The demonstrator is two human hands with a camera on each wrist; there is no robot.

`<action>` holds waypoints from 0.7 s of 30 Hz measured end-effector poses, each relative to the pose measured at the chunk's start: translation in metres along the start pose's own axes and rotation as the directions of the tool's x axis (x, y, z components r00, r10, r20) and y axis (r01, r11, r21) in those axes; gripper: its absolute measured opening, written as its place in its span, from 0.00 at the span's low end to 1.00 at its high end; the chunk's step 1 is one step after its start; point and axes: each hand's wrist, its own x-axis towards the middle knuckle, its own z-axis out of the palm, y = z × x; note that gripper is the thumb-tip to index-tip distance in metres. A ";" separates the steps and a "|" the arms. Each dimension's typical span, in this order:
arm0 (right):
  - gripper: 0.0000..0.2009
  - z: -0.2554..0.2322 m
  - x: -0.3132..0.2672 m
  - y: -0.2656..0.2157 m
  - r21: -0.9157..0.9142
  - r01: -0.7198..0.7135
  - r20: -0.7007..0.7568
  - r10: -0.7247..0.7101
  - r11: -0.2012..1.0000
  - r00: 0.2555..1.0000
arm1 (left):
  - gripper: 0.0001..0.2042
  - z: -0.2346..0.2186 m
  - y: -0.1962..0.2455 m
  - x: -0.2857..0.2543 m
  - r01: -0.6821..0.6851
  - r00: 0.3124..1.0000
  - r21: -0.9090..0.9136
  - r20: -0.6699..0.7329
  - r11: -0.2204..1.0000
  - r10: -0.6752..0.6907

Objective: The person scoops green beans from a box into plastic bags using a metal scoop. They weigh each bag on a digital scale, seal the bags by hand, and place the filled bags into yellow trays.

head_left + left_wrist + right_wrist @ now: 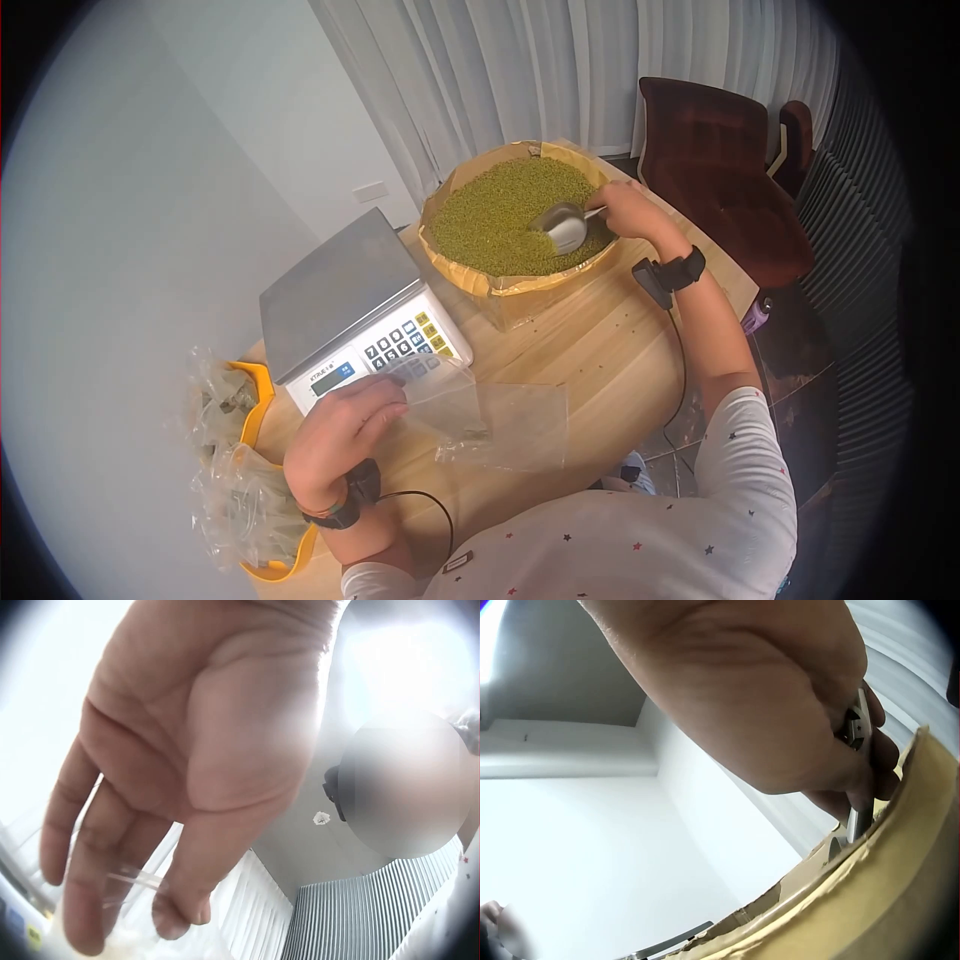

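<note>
My right hand (635, 212) grips the handle of a metal scoop (568, 236) at the right rim of a cardboard box. Small green beans (490, 205) fill the box (515, 308), and the scoop's bowl lies in them. In the right wrist view, fingers wrap the scoop handle (861, 819) just above the box edge (900, 832). My left hand (345, 430) holds a clear plastic bag (525, 425) by one end, in front of the scale. The left wrist view shows a bit of clear film (139, 877) between the thumb and fingers.
A digital scale (345, 290) with a flat metal platter stands left of the box. Yellow-orange bins (262, 395) holding filled plastic bags (250, 500) line the left table edge. Stray beans dot the wooden table (600, 340). A dark red chair (715, 150) stands beyond.
</note>
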 end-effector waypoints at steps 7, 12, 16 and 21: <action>0.15 0.019 0.010 -0.001 0.443 0.142 0.126 -0.218 0.885 0.968 | 0.05 0.005 -0.008 -0.001 -0.068 0.997 0.041 -0.038 0.997 0.070; 0.14 0.028 0.017 -0.015 0.564 0.100 0.207 -0.258 0.820 0.944 | 0.05 0.009 -0.008 0.002 -0.045 0.998 0.014 -0.043 0.999 0.046; 0.14 0.027 0.017 -0.018 0.618 -0.011 0.236 -0.172 0.786 0.957 | 0.05 0.011 -0.008 0.004 -0.023 0.998 0.014 -0.053 1.000 0.023; 0.13 0.025 0.015 -0.006 0.715 -0.094 0.204 -0.077 0.693 0.976 | 0.06 0.011 -0.011 0.007 0.003 0.999 -0.001 -0.036 1.000 -0.003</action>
